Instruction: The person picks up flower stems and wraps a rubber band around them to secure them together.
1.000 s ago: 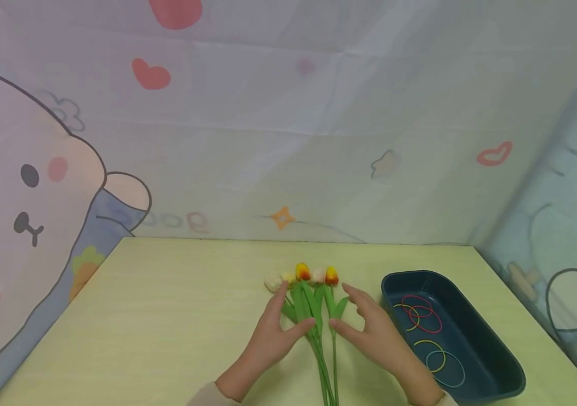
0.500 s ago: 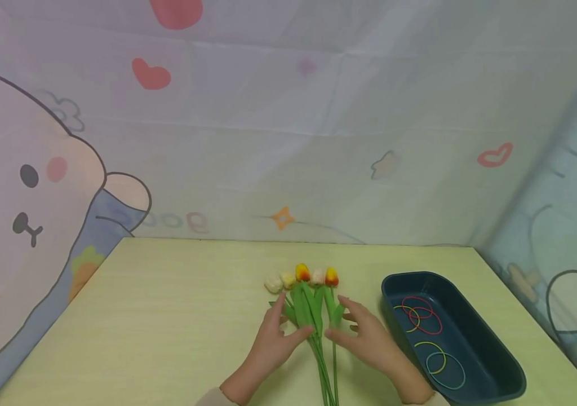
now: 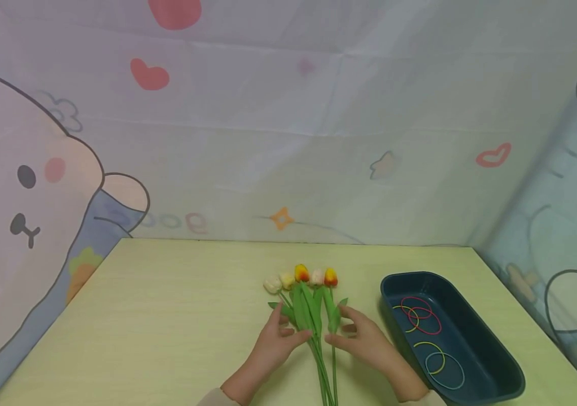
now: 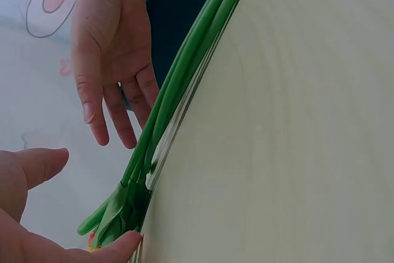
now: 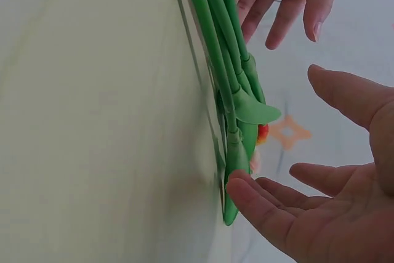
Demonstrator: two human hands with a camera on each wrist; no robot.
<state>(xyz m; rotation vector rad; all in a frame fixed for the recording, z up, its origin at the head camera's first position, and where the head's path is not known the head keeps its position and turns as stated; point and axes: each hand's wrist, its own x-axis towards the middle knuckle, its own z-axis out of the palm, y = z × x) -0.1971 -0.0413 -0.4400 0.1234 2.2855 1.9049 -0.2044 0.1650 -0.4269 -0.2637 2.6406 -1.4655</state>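
Several artificial tulips (image 3: 300, 310) lie side by side on the table, their white, pale yellow and red-yellow heads pointing away from me and their green stems running toward the front edge. To the left of the bunch is my left hand (image 3: 274, 347), fingers spread and thumb near the stems. My right hand (image 3: 367, 341) is at the other side, thumb and fingers apart around the rightmost tulip. In the right wrist view, the fingertips (image 5: 241, 190) of that hand meet a green leaf (image 5: 237, 158). Neither hand grips anything. Whether the left fingers touch the leaves, I cannot tell.
Right of the flowers stands a dark blue tray (image 3: 491, 332), close to my right forearm. Red, yellow and light blue rubber bands (image 3: 445, 369) lie inside it. A printed cloth (image 3: 248, 169) hangs behind the pale table (image 3: 167, 316).
Both hands have come slightly back toward me and lower beside the tulips. The right hand has moved closer to the rightmost stem. The flowers and tray stay in place.
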